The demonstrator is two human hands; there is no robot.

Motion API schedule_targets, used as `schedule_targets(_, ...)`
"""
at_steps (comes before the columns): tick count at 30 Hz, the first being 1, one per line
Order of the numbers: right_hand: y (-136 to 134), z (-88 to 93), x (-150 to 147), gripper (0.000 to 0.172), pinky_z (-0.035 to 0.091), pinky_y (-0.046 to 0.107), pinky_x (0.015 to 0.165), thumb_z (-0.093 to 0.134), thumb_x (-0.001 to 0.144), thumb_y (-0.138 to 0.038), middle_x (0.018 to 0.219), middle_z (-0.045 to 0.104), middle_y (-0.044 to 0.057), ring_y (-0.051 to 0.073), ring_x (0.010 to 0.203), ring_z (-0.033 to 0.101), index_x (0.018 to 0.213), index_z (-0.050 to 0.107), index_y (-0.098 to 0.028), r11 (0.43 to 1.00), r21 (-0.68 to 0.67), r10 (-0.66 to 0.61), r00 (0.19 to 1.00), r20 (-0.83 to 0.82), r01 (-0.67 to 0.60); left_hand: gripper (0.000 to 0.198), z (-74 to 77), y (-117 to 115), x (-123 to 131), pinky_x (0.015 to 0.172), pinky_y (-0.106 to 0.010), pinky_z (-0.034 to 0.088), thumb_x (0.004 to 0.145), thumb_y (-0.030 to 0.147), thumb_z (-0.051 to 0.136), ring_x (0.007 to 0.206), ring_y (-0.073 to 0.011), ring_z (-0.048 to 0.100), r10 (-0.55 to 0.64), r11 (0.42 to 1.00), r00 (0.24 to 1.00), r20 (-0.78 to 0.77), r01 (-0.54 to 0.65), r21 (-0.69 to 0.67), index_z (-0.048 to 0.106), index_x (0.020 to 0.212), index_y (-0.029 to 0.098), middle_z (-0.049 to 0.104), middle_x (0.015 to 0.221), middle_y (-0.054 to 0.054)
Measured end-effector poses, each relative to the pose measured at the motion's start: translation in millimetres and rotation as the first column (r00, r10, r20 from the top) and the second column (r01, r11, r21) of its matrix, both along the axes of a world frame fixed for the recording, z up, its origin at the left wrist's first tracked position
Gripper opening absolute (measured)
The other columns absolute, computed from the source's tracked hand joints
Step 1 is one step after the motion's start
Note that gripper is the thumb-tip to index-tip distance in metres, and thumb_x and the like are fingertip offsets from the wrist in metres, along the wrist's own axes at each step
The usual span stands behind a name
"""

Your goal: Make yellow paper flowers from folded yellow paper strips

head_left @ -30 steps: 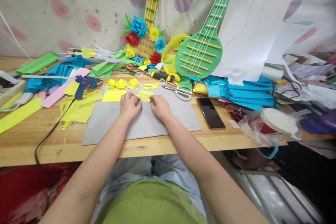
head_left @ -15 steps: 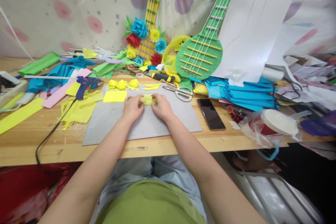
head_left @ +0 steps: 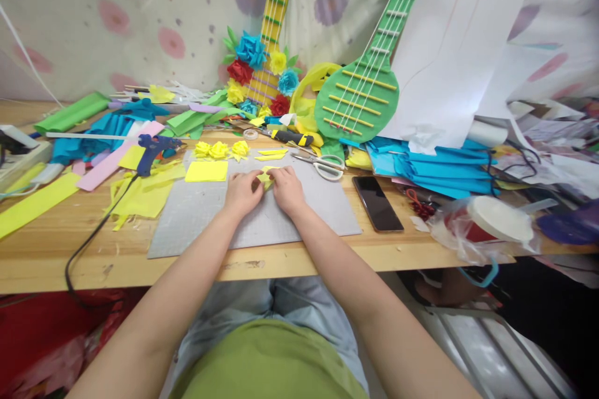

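Note:
My left hand and my right hand meet over a grey cutting mat, fingers pinched together on a small folded piece of yellow paper. Most of that paper is hidden between my fingertips. A flat yellow paper square lies on the mat to the left of my hands. Three small yellow paper flowers sit in a row beyond it. Yellow paper strips lie just past my hands.
Scissors and a black phone lie to the right. A blue glue gun with a black cord is at left, over yellow scraps. Two paper guitars lean against the wall. Blue paper and a bagged cup crowd the right.
The yellow piece lay flatter under my fingertips a second ago. It is now folded smaller and bunched, and my hands have drawn closer together around it.

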State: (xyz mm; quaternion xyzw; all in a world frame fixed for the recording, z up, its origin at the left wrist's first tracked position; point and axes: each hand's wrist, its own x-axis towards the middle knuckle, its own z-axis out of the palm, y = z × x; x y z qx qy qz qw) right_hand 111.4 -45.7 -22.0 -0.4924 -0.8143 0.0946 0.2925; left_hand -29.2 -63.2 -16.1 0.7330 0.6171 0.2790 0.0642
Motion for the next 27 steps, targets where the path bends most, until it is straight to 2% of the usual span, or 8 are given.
schedule_targets(4, 3.0, -1.0, 5.0, 0.034, 0.039, 0.033, 0.083, 0.035, 0.081, -0.007, 0.094, 0.064, 0.006, 0.022, 0.096, 0.042, 0.101, 0.061, -0.018, 0.997, -0.046, -0.068, 0.995, -0.071, 0.065, 0.036, -0.2, -1.5, -2.4, 0.089, -0.035, 0.035, 0.075, 0.024, 0.049, 0.089, -0.0202, 0.058, -0.039, 0.999, 0.998, 0.046, 0.039, -0.008, 0.057, 0.11, 0.021, 0.069, 0.088, -0.001)
schedule_targets(8, 2.2, 1.4, 7.4, 0.036, 0.039, 0.033, 0.085, 0.036, 0.079, -0.005, 0.094, 0.064, 0.006, 0.021, 0.097, 0.042, 0.101, 0.06, -0.019, 0.992, -0.092, -0.099, 0.988, -0.12, 0.089, 0.048, 0.9, -1.7, -2.3, 0.088, -0.036, 0.036, 0.068, 0.022, 0.056, 0.094, -0.0219, 0.055, -0.07, 0.997, 0.997, 0.012, 0.071, -0.033, 0.054, 0.116, 0.022, 0.068, 0.095, -0.001)
schedule_targets(13, 0.1, 0.1, 5.1, 0.036, 0.039, 0.033, 0.087, 0.043, 0.074, -0.004, 0.1, 0.063, 0.003, 0.021, 0.097, 0.042, 0.101, 0.06, -0.021, 0.999, -0.041, 0.032, 0.997, -0.072, -0.035, 0.041, 0.7, -0.6, 0.2, 0.085, -0.036, 0.036, 0.072, 0.022, 0.053, 0.091, -0.0224, 0.055, -0.033, 0.999, 0.999, -0.015, 0.032, -0.031, 0.056, 0.112, 0.021, 0.069, 0.091, -0.001)
schedule_targets(16, -0.5, -2.1, 4.4, 0.035, 0.04, 0.031, 0.084, 0.045, 0.073, -0.005, 0.092, 0.065, 0.002, 0.019, 0.093, 0.044, 0.1, 0.061, -0.022, 0.995, -0.057, 0.072, 0.994, -0.076, -0.077, 0.04, 0.5, -1.2, -0.3, 0.086, -0.037, 0.037, 0.071, 0.021, 0.052, 0.09, -0.0222, 0.055, -0.042, 0.999, 0.999, -0.01, 0.042, -0.005, 0.057, 0.111, 0.022, 0.069, 0.091, 0.0)
schedule_targets(22, -0.6, -2.0, 6.8, 0.028, 0.041, 0.03, 0.082, 0.052, 0.074, -0.012, 0.086, 0.065, 0.001, 0.017, 0.092, 0.048, 0.099, 0.06, -0.023, 0.989, -0.145, 0.013, 0.991, -0.131, -0.032, 0.036, -3.5, 3.3, -5.9, 0.085, -0.035, 0.038, 0.074, 0.018, 0.05, 0.092, -0.0217, 0.054, 0.022, 1.0, 0.999, 0.04, -0.023, 0.001, 0.057, 0.109, 0.021, 0.067, 0.089, -0.002)
schedule_targets(27, 1.7, -3.1, 3.8, 0.022, 0.041, 0.03, 0.079, 0.053, 0.076, -0.018, 0.083, 0.065, 0.001, 0.017, 0.089, 0.05, 0.097, 0.06, -0.022, 0.975, -0.218, -0.075, 0.978, -0.193, 0.032, 0.021, -7.6, 7.8, -7.7, 0.084, -0.035, 0.039, 0.072, 0.021, 0.054, 0.088, -0.0219, 0.051, 0.063, 0.998, 0.998, 0.004, -0.063, 0.007, 0.063, 0.09, 0.022, 0.062, 0.084, -0.004)
